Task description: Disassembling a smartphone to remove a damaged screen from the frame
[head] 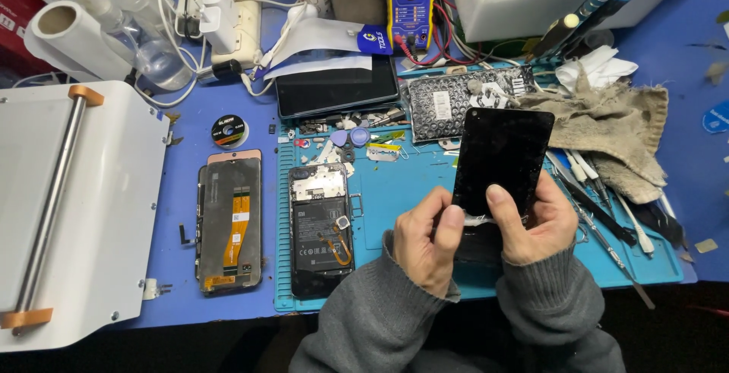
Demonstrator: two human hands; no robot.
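- Broadly, the worktop is covered in blue, with a teal repair mat laid over its middle toward the near edge, so small parts sit on a ridged, non-slip surface rather than on the bare top.
- A white laminating machine with a steel roller bar fills the left edge, set aside from the mat.
- A frayed beige rag lies bunched toward the right edge, partly over a row of hand tools fanned along the mat's right side, near the right hand.
- The black phone screen panel is held tilted up above the mat's near-right part, its face toward the camera, seemingly for inspection.
- The right hand grips the panel's lower edge, thumb pressed flat on the glass and fingers behind.
- The left hand pinches the panel's lower left corner between thumb and curled fingers, steadying it.
- An opened phone with its battery exposed lies flat at the mat's left edge; beside it, on the blue cover, a display assembly with an orange flex cable lies back-up.
- A yellow multimeter and a white power strip stand at the far edge.
- A small solder-wick reel sits just beyond the display assembly.
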